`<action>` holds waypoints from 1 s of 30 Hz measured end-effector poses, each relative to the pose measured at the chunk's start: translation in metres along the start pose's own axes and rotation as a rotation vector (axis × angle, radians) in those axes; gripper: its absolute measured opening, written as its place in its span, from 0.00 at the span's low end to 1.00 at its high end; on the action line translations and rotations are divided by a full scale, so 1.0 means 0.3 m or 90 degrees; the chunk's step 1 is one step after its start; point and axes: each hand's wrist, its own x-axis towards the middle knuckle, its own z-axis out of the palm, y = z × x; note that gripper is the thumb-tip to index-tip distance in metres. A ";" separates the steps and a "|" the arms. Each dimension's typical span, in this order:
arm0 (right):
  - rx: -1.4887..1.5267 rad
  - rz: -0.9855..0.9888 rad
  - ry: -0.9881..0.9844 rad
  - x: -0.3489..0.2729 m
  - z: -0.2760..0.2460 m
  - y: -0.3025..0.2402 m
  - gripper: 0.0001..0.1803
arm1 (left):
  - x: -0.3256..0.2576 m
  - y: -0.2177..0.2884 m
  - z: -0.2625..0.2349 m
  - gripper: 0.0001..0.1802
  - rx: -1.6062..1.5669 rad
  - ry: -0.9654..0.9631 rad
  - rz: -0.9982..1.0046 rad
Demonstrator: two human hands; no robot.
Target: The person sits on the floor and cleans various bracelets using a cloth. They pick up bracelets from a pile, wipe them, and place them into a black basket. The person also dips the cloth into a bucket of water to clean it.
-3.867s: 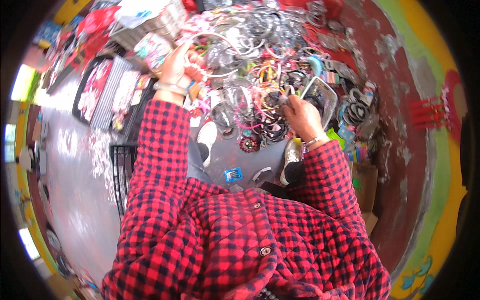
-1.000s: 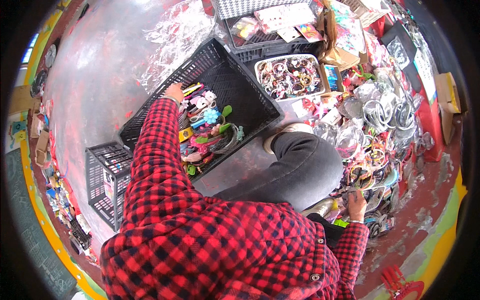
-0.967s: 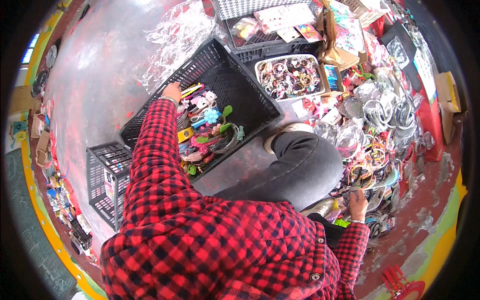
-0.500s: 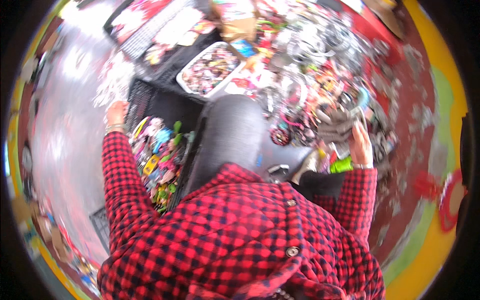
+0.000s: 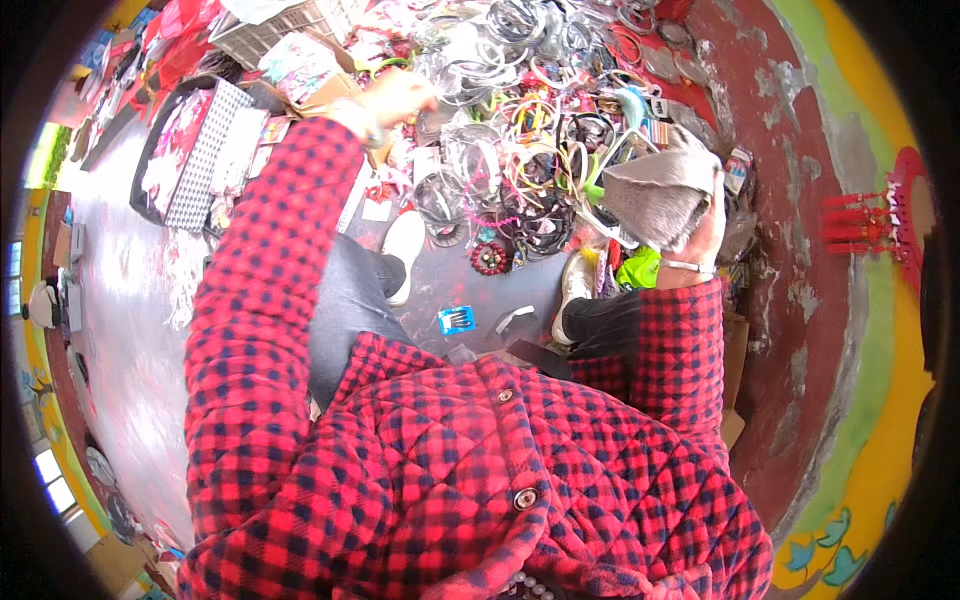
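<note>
My right hand [image 5: 708,232] is closed on a grey-brown piece of soft fabric [image 5: 652,195], folded and held up over the right side of a floor pile. Its fingers are partly hidden behind the fabric. My left hand [image 5: 398,97] reaches out over the far left part of the pile, fingers stretched to the right and apart from the other hand. Bright light washes out its detail, and nothing shows in it. Between the hands lie many hairbands [image 5: 530,130], some in clear plastic. A beaded red hair tie [image 5: 490,257] lies at the near edge.
A checked box of packaged goods [image 5: 205,160] stands at the far left, beside an open carton [image 5: 318,80] and a grey crate [image 5: 285,32]. A white shoe [image 5: 403,255] and a blue packet [image 5: 455,320] are on the floor. A painted wall [image 5: 770,250] rises at right.
My left hand has left the black basket's rim and swung forward and right over the pile. The view has turned, and basket and white tray are out of sight. The fabric stays in my right hand.
</note>
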 end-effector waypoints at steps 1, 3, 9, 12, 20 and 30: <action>0.009 -0.024 -0.053 0.000 -0.012 -0.015 0.26 | 0.071 -0.014 0.089 0.18 0.054 -0.044 0.033; -0.011 -0.037 0.070 -0.005 -0.018 -0.014 0.27 | 0.137 -0.035 0.259 0.18 0.126 -0.097 -0.038; 0.058 0.034 0.139 -0.031 0.073 0.002 0.25 | 0.052 -0.286 0.936 0.14 0.223 -0.263 -0.064; 0.079 0.054 0.080 -0.040 0.050 -0.005 0.25 | -0.058 -0.336 1.069 0.18 0.175 -0.302 -0.189; 0.106 0.090 0.151 -0.023 0.038 0.001 0.24 | -0.006 -0.375 1.077 0.24 0.272 -0.350 -0.154; 0.122 0.100 0.103 0.001 0.032 0.029 0.21 | 0.000 -0.329 0.998 0.15 0.336 -0.367 -0.101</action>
